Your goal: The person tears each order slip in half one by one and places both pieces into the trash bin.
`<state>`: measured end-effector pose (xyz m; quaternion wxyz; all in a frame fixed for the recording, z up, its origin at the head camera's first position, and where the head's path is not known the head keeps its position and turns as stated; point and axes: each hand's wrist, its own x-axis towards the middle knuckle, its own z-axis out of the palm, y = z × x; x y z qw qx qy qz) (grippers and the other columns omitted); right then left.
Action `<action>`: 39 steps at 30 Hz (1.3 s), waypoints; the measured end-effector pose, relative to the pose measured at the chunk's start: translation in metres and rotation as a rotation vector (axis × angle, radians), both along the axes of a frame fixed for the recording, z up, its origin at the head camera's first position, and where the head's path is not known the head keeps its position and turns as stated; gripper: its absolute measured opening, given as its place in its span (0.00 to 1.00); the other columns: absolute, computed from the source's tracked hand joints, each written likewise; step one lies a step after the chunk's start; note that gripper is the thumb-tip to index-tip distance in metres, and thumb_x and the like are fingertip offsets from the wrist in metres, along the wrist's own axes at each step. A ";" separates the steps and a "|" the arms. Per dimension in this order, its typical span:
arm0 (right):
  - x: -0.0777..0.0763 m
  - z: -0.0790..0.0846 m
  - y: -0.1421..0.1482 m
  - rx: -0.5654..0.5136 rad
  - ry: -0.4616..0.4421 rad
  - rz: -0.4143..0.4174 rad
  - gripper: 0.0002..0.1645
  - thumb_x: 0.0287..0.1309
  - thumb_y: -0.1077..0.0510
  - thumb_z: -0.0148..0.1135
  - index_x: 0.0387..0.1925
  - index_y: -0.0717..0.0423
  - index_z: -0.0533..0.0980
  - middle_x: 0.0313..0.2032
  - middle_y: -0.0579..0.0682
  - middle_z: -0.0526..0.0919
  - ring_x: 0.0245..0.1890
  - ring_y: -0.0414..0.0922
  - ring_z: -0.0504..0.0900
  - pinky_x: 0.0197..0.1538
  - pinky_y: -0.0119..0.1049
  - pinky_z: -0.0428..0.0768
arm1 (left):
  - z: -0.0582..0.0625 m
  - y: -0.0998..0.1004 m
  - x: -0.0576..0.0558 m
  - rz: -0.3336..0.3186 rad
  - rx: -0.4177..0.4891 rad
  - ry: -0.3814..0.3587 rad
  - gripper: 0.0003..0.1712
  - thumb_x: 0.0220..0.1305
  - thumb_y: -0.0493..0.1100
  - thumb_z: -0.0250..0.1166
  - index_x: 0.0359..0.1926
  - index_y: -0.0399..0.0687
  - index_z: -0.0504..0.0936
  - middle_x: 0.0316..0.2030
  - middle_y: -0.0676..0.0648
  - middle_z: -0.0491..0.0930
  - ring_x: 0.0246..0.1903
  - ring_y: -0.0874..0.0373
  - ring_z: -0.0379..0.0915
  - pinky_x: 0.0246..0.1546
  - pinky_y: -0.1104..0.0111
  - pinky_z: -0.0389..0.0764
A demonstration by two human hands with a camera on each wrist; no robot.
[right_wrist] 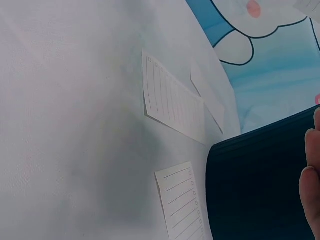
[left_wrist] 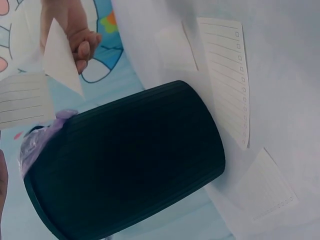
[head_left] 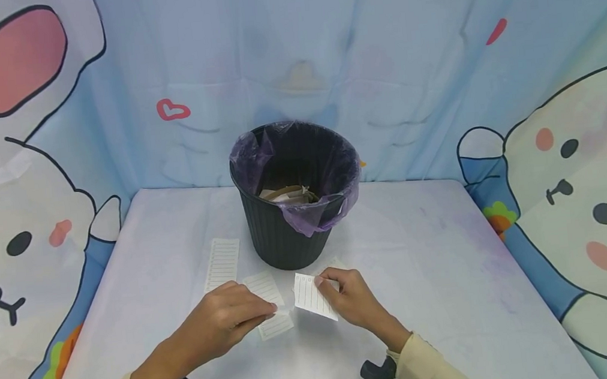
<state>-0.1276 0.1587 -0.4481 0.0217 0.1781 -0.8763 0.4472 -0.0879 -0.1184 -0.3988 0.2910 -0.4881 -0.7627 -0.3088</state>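
My left hand (head_left: 227, 313) pinches a lined paper piece (left_wrist: 22, 100) between its fingertips. In the head view that piece shows almost edge-on, over a lined strip (head_left: 277, 325) lying on the table. Beside it, my right hand (head_left: 353, 299) grips another lined paper piece (head_left: 312, 297) between thumb and fingers, tilted above the tabletop. A longer lined strip (head_left: 223, 261) lies left of the bin's base, and a further piece (left_wrist: 177, 47) lies to the right, partly behind my right hand in the head view.
A black ribbed bin (head_left: 282, 233) with a purple liner (head_left: 313, 215) stands upright just beyond my hands. Crumpled paper and brownish scraps (head_left: 289, 195) lie inside it. The white-covered table (head_left: 412, 252) meets a cartoon-print curtain (head_left: 411, 53) at the back.
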 end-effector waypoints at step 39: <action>-0.020 0.099 0.017 -0.008 0.534 0.254 0.09 0.62 0.70 0.62 0.34 0.56 0.85 0.28 0.46 0.85 0.26 0.37 0.76 0.30 0.30 0.79 | 0.071 -0.014 -0.046 0.169 0.137 0.178 0.19 0.41 0.27 0.79 0.39 0.39 0.90 0.31 0.46 0.89 0.28 0.55 0.84 0.32 0.60 0.83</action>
